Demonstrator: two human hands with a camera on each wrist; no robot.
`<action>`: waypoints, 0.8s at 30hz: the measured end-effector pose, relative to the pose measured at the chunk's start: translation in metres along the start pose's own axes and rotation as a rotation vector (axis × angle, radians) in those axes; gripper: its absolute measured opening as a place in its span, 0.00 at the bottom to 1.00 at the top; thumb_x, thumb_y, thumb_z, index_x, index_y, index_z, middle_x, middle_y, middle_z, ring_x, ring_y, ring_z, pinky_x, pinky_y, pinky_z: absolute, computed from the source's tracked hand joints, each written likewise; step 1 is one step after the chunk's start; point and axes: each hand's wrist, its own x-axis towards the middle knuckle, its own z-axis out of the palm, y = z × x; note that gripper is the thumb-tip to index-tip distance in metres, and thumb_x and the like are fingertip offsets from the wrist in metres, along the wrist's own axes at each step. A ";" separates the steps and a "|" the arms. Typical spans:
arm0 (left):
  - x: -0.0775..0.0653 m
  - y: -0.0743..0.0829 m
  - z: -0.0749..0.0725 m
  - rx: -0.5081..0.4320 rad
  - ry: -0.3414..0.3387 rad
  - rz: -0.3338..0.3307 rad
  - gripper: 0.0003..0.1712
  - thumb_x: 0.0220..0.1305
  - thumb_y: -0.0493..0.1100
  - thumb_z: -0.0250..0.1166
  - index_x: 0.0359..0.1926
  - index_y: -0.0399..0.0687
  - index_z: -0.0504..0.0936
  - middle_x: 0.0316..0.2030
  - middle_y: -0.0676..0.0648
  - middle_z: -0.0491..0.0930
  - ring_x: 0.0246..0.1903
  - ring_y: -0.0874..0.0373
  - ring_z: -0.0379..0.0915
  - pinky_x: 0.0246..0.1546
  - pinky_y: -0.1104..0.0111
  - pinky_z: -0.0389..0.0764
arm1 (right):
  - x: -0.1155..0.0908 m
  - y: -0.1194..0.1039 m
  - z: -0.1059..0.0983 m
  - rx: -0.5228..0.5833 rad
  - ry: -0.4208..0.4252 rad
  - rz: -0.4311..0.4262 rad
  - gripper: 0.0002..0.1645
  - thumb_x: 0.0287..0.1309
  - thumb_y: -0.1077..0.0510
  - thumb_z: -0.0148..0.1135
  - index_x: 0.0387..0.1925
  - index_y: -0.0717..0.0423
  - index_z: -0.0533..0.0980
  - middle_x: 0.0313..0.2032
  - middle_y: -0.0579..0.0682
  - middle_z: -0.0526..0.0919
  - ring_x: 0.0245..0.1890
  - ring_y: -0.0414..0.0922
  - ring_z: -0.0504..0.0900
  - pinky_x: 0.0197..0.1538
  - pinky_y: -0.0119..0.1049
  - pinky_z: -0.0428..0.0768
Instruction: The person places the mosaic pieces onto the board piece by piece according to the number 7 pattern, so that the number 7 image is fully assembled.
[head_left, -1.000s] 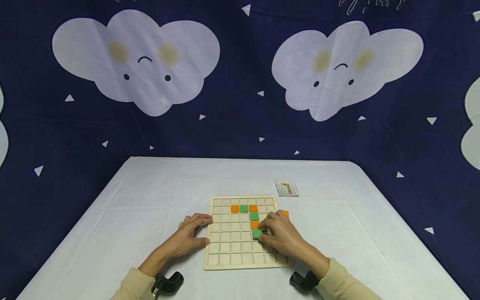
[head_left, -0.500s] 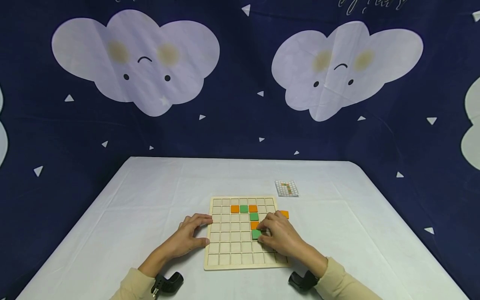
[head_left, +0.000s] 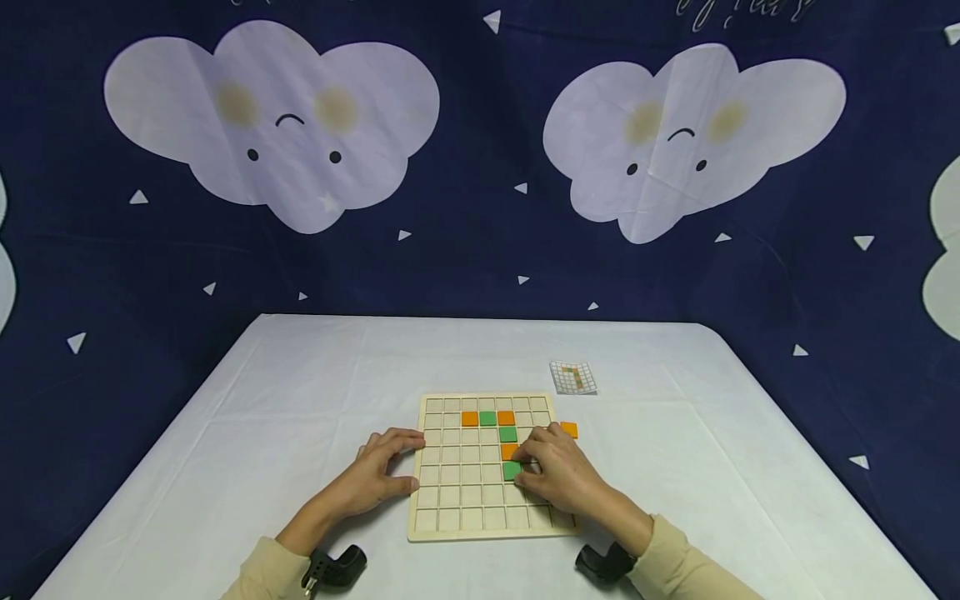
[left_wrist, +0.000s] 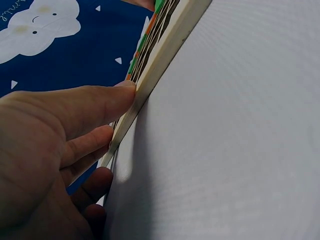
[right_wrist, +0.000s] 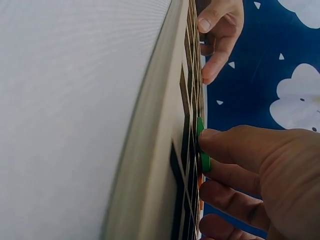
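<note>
A wooden grid board (head_left: pixel 471 521) lies on the table with orange and green square tiles in its cells. My right hand (head_left: pixel 562 471) pinches the lowest green tile (head_left: pixel 512 471) of the column at its right side. In the right wrist view the thumb (right_wrist: pixel 215 142) lies against that green tile (right_wrist: pixel 204 157), which sits slightly proud of the grid. Above it are an orange tile (head_left: pixel 509 452) and another green tile (head_left: pixel 507 434). My left hand (head_left: pixel 375 475) touches the board's left edge with spread thumb and fingers; in the left wrist view its thumb (left_wrist: pixel 107 102) rests on the rim.
A loose orange tile (head_left: pixel 569 430) lies on the table beside the board's right edge, partly behind my right hand. Beyond the board is a small pattern card (head_left: pixel 573 377). White cloth covers the table (head_left: pixel 337 367); a dark blue cloud-print curtain (head_left: pixel 480 250) hangs behind.
The lowest green tile has shifted slightly left and down, settling in line with the column, and my right hand has moved slightly with it. The left hand has not moved.
</note>
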 end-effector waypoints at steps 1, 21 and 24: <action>0.000 0.000 0.000 -0.001 0.000 0.000 0.29 0.52 0.44 0.70 0.57 0.48 0.75 0.62 0.50 0.69 0.54 0.53 0.59 0.55 0.51 0.50 | 0.000 0.000 0.000 0.001 0.001 -0.001 0.12 0.43 0.53 0.72 0.33 0.48 0.83 0.31 0.38 0.76 0.33 0.35 0.63 0.40 0.33 0.65; 0.000 0.000 0.000 0.000 -0.003 -0.006 0.30 0.52 0.44 0.70 0.58 0.48 0.75 0.62 0.49 0.68 0.55 0.53 0.59 0.55 0.49 0.50 | 0.000 0.002 -0.001 0.012 0.007 0.019 0.12 0.42 0.53 0.72 0.34 0.47 0.83 0.31 0.39 0.76 0.33 0.35 0.64 0.39 0.32 0.65; 0.000 0.000 0.000 0.004 -0.001 -0.007 0.30 0.52 0.44 0.70 0.58 0.48 0.75 0.62 0.50 0.68 0.55 0.53 0.59 0.55 0.49 0.50 | 0.000 0.002 -0.003 0.018 0.022 0.022 0.13 0.41 0.52 0.73 0.33 0.48 0.83 0.31 0.40 0.76 0.33 0.35 0.63 0.39 0.31 0.64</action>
